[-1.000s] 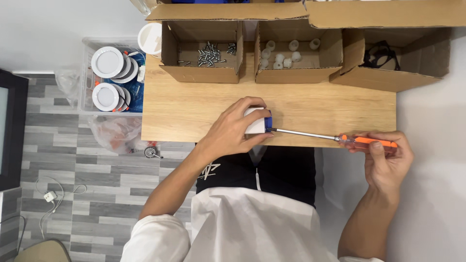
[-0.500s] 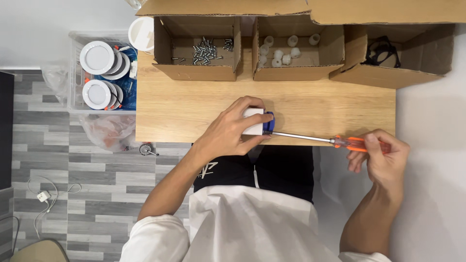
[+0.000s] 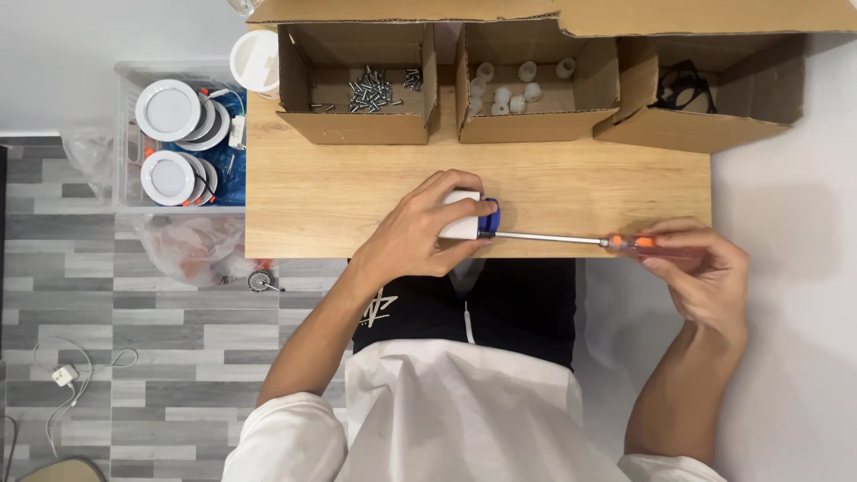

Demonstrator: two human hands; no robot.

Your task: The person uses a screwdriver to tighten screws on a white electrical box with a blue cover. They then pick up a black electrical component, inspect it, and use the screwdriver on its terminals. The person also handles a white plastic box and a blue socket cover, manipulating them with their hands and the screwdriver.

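Left grip: my left hand [image 3: 420, 234] is clenched over a small white block [image 3: 461, 214] with a blue end piece [image 3: 489, 216], pressing it down on the counter [image 3: 321, 192] near the middle of the frame, close to the counter's lower edge.
Right grip: my right hand [image 3: 705, 272] grasps the orange handle of a screwdriver [image 3: 589, 239] at the right of the frame, just past the counter's corner.
Screwdriver: lying level, its metal shaft runs leftward and its tip meets the blue end piece.
Upper left box: an open cardboard box [image 3: 357, 85] holding loose metal screws [image 3: 375, 87].
Upper middle box: a second cardboard box [image 3: 536, 112] with small white caps [image 3: 509, 91] inside.
Upper right box: a third cardboard box [image 3: 714, 120] holding black cable [image 3: 683, 85].
Left of frame: a clear bin [image 3: 125, 134] beside the counter, holding round white lamps [image 3: 170, 143] in stacks.
Floor: grey planks [image 3: 116, 339], with a white plug and cord [image 3: 67, 370] at lower left.
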